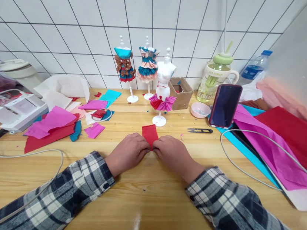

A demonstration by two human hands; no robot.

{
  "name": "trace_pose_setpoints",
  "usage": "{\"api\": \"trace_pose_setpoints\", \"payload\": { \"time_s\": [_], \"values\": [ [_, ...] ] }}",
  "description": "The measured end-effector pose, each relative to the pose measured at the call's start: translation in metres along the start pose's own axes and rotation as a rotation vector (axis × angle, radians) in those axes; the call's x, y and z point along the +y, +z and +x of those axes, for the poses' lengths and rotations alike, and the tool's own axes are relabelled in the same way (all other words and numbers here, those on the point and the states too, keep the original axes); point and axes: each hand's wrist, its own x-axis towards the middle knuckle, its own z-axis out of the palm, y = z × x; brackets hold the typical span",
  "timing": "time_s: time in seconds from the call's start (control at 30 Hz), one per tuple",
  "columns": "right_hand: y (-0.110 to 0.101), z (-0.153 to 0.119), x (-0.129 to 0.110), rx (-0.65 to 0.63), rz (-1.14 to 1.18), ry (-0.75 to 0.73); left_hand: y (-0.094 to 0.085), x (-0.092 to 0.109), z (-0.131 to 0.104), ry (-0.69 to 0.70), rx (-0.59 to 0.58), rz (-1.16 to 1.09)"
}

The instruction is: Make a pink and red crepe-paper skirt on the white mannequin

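A small strip of red crepe paper point(150, 134) lies at the middle of the wooden table, its near edge between my two hands. My left hand point(130, 150) is closed, pinching the strip's near left corner. Opposite it, my right hand point(175, 155) pinches the near right corner. Just beyond stands a white mini dress form point(164, 71) wearing a pink and red pleated paper skirt point(162, 103). Thread snips point(200, 130) rest on the table past my right hand. The fingertips partly hide the strip's near edge.
Two dressed dress forms point(124, 65) stand at the back beside a cardboard box point(182, 94). A pink bowl point(200, 110), a propped phone point(225, 106) and a drink bottle point(214, 77) are right of them. Paper scraps point(53, 121) lie left, larger sheets point(274, 152) right; white cables point(236, 166) loop across both sides.
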Motion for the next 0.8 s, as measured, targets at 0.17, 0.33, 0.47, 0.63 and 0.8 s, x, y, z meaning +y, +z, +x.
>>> {"api": "trace_pose_setpoints", "payload": {
  "time_s": [0.17,0.33,0.47,0.63,0.8],
  "values": [
    [0.0007,0.0004,0.0015,-0.007,-0.011,-0.005,0.0012,-0.0006,-0.0004,-0.058,0.004,-0.011],
    [0.0011,0.0012,-0.0006,0.019,-0.034,-0.019,-0.0009,-0.0001,0.0007,-0.007,-0.012,0.034],
    [0.002,0.0002,0.0003,-0.011,-0.034,-0.01,0.0,-0.0007,0.0,-0.014,-0.014,0.036],
    [0.0036,-0.0004,0.0028,-0.015,-0.034,-0.013,0.0034,-0.0017,-0.0012,-0.061,-0.01,0.002],
    [0.0023,0.0008,0.0011,0.011,-0.032,-0.016,0.0,0.0007,0.001,-0.022,0.005,0.014]
  ]
}}
